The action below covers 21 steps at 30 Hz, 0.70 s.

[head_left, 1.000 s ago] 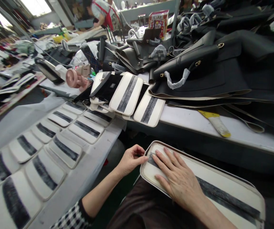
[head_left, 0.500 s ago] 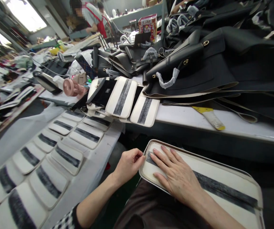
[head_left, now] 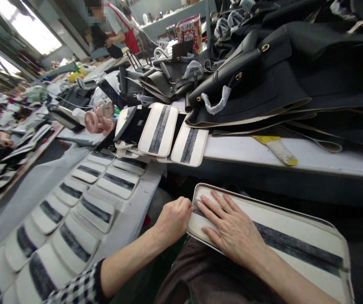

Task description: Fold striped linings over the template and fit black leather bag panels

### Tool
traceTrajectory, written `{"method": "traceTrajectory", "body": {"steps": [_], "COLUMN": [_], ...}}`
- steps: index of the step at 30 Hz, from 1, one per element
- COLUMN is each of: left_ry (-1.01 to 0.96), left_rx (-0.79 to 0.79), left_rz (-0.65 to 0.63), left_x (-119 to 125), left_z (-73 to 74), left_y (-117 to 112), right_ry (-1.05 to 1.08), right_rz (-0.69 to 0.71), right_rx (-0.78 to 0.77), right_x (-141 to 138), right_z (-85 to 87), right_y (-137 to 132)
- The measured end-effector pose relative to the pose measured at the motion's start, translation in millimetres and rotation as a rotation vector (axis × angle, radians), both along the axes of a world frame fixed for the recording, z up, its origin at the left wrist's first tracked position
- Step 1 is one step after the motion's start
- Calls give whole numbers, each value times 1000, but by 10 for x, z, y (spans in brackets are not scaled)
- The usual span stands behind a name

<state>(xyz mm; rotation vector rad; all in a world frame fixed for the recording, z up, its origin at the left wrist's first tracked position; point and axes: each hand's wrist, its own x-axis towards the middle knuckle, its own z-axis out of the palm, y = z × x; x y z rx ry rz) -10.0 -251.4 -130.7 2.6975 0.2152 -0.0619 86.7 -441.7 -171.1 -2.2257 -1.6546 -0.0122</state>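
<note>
We rest our right hand [head_left: 232, 228] flat and spread on top of the striped case [head_left: 291, 240]. Our left hand [head_left: 174, 220], curled up, is at the case's left end.

I see a long, round-cornered cream panel [head_left: 283, 221] with a dark lengthwise stripe [head_left: 298, 249], slanting across the near right.
</note>
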Motion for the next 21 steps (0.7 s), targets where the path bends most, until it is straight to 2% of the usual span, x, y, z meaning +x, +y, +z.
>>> {"method": "traceTrajectory", "body": {"steps": [3,5,9,13,16,21], "left_ry": [9,47,161,318,406,495], "left_rx": [-202,-470,-1039,-1369,-1402,-1232], "left_rz": [63,183,396,503,502,393], "left_x": [-2,4,29,43,60,146], "left_z": [23,-1,-141,-278,-319,-308], "left_y": [50,105,199,246,285,353], "right_ry": [-2,0,22,40,39,48], "right_rz": [-2,-2,-7,-5,-5,-13], "right_rx": [17,23,36,43,31,38], "right_x": [0,-1,-4,-3,0,11], "right_z": [2,1,-9,-14,-8,-27], "right_y": [-3,-7,-13,-15,-17,-18]}}
